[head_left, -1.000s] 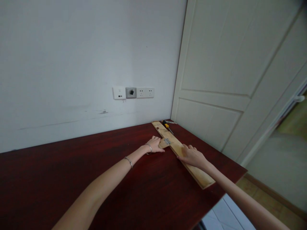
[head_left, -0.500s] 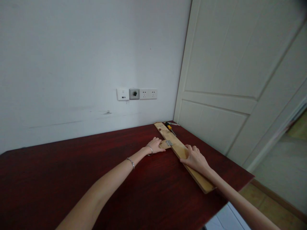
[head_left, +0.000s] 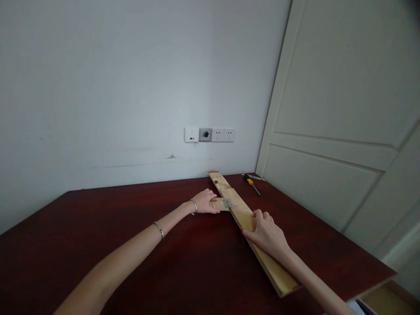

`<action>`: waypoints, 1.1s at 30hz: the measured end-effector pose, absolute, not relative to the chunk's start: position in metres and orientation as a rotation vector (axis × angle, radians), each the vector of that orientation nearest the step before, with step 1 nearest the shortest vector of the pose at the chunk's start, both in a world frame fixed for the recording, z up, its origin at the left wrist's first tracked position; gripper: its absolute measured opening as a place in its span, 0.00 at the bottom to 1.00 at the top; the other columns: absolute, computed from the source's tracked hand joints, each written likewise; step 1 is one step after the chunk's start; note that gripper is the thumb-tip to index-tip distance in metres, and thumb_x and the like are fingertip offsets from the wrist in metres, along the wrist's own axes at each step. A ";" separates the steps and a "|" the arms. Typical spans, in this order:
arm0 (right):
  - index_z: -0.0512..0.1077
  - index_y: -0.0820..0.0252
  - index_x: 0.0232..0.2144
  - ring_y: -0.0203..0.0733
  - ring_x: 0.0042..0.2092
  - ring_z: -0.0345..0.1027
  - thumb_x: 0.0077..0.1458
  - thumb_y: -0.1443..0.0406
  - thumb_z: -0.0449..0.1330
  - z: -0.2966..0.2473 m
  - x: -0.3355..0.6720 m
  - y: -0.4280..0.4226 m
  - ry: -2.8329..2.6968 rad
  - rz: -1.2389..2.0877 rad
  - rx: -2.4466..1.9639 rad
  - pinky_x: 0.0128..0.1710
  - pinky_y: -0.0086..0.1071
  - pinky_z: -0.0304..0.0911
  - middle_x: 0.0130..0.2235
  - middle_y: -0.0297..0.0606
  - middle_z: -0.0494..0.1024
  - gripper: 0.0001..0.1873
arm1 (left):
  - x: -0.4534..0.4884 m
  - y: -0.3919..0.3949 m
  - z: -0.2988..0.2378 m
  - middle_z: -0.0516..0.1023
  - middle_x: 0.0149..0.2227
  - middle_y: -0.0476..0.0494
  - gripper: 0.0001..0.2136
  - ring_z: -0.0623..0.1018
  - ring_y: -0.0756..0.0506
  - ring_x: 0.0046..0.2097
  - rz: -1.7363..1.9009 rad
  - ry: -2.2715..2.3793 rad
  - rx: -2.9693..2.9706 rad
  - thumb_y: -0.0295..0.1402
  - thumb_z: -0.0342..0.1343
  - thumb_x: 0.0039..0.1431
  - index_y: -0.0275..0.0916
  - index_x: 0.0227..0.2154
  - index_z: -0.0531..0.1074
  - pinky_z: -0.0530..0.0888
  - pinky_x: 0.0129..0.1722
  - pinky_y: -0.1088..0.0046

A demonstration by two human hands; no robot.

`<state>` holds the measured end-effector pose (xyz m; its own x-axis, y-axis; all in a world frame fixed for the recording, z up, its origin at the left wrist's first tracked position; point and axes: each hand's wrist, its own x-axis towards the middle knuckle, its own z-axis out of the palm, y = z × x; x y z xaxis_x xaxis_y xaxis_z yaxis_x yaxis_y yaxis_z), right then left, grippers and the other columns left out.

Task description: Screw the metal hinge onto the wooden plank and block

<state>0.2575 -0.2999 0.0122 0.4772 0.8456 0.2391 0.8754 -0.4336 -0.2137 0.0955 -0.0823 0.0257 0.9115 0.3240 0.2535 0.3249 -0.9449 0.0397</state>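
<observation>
A long pale wooden board (head_left: 241, 211) lies slantwise on the dark red table (head_left: 147, 271). A metal hinge (head_left: 227, 203) joins its left edge to a short wooden piece (head_left: 220, 204). My left hand (head_left: 205, 202) is closed around the free end of that short piece, hiding the end. Across the near half of the board, my right hand (head_left: 266, 230) grips its two edges, thumb on the left side and fingers on the right. A screwdriver (head_left: 251, 181) with a black and yellow handle rests beyond the board, to its right.
Behind the table is a pale wall with switches and sockets (head_left: 223, 135). A white panelled door (head_left: 321, 175) borders the right side. Near the back right corner lies a thin light-coloured item (head_left: 257, 177) that I cannot make out. The table's right corner (head_left: 392, 274) overhangs the floor.
My view has turned, and the board lies farther left from the screwdriver than before. Both hands keep their holds on the short piece and the board.
</observation>
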 end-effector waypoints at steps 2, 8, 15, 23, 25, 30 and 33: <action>0.60 0.57 0.39 0.54 0.46 0.67 0.46 0.50 0.57 0.017 0.237 -0.296 -1.504 -0.104 -2.398 0.38 0.39 0.63 0.40 0.45 0.68 0.22 | 0.070 -0.083 0.032 0.74 0.40 0.39 0.26 0.72 0.41 0.42 -0.366 -0.534 -3.041 0.51 0.61 0.47 0.34 0.41 0.74 0.68 0.45 0.67; 0.60 0.57 0.35 0.55 0.45 0.67 0.47 0.52 0.57 0.016 0.173 -0.282 -1.582 -0.082 -2.322 0.37 0.39 0.63 0.40 0.46 0.68 0.19 | -0.010 -0.086 0.044 0.74 0.39 0.40 0.24 0.72 0.41 0.41 -0.249 -0.639 -2.981 0.51 0.60 0.48 0.34 0.40 0.73 0.68 0.43 0.68; 0.61 0.61 0.36 0.56 0.44 0.68 0.48 0.53 0.56 0.012 0.122 -0.275 -1.632 -0.055 -2.261 0.38 0.41 0.64 0.39 0.48 0.69 0.19 | -0.065 -0.087 0.044 0.74 0.39 0.41 0.26 0.72 0.41 0.42 -0.153 -0.751 -2.948 0.50 0.61 0.48 0.35 0.44 0.72 0.67 0.43 0.68; 0.63 0.63 0.37 0.57 0.43 0.69 0.49 0.53 0.56 0.002 0.105 -0.275 -1.600 -0.178 -2.289 0.37 0.41 0.65 0.38 0.49 0.69 0.19 | -0.070 -0.085 0.038 0.74 0.42 0.39 0.27 0.72 0.40 0.44 -0.120 -0.817 -2.975 0.47 0.62 0.47 0.34 0.47 0.71 0.67 0.45 0.68; 0.63 0.63 0.37 0.57 0.42 0.69 0.49 0.54 0.56 -0.002 0.103 -0.276 -1.587 -0.207 -2.293 0.36 0.41 0.66 0.38 0.49 0.69 0.19 | -0.068 -0.084 0.035 0.74 0.43 0.39 0.28 0.72 0.40 0.44 -0.106 -0.819 -2.986 0.46 0.62 0.46 0.34 0.47 0.71 0.67 0.46 0.69; 0.65 0.64 0.37 0.57 0.41 0.69 0.49 0.54 0.57 -0.005 0.099 -0.277 -1.559 -0.254 -2.303 0.36 0.42 0.66 0.37 0.49 0.69 0.19 | -0.063 -0.083 0.029 0.74 0.42 0.39 0.26 0.72 0.40 0.44 -0.129 -0.819 -3.006 0.44 0.63 0.45 0.34 0.45 0.72 0.68 0.45 0.69; 0.65 0.65 0.37 0.57 0.41 0.69 0.49 0.54 0.57 -0.005 0.098 -0.276 -1.555 -0.275 -2.300 0.36 0.43 0.66 0.37 0.49 0.69 0.19 | -0.063 -0.082 0.027 0.74 0.42 0.39 0.26 0.72 0.40 0.44 -0.136 -0.841 -3.011 0.43 0.63 0.44 0.34 0.46 0.71 0.68 0.45 0.69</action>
<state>0.0981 -0.2756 -0.0051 0.3789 0.8568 0.3498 0.9248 -0.3365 -0.1777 -0.0627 -0.0824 0.0266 0.8518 0.5166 0.0871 0.5177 -0.8555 0.0110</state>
